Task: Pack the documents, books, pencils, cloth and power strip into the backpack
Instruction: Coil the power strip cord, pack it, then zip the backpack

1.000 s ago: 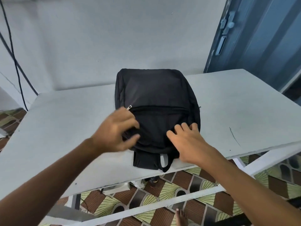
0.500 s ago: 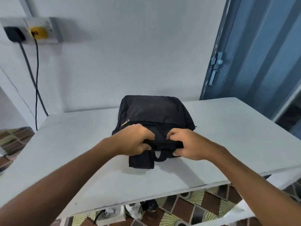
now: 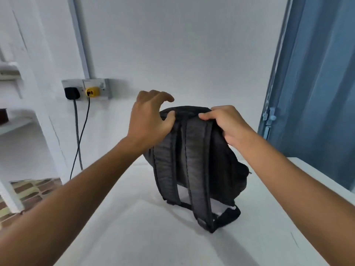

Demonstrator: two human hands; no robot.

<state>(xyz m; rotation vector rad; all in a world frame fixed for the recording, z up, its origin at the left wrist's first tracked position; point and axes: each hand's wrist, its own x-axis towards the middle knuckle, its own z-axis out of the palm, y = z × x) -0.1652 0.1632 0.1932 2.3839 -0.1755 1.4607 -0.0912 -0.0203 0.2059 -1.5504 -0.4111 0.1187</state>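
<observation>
Backpack (image 3: 203, 150) now upright on the white table (image 3: 134, 237), strap side toward the camera; 0.5 s ago it lay flat with its zipped front facing up. 2 grey shoulder straps (image 3: 197, 169) hang down its near face, lower ends resting on the tabletop.

Left hand (image 3: 151, 120) at the bag's top left corner: thumb pressed against the top edge, fingers curled loosely above the bag and apart from it. Earlier it was bunched at the bag's near end.

Right hand (image 3: 224, 121) curled round the top right edge, thumb on the near side, fingers over the far side and hidden.

Camera has tipped up: wall socket (image 3: 86, 89) with black and yellow plugs now sits at mid-height, left. Blue door (image 3: 317, 93) at right.
</observation>
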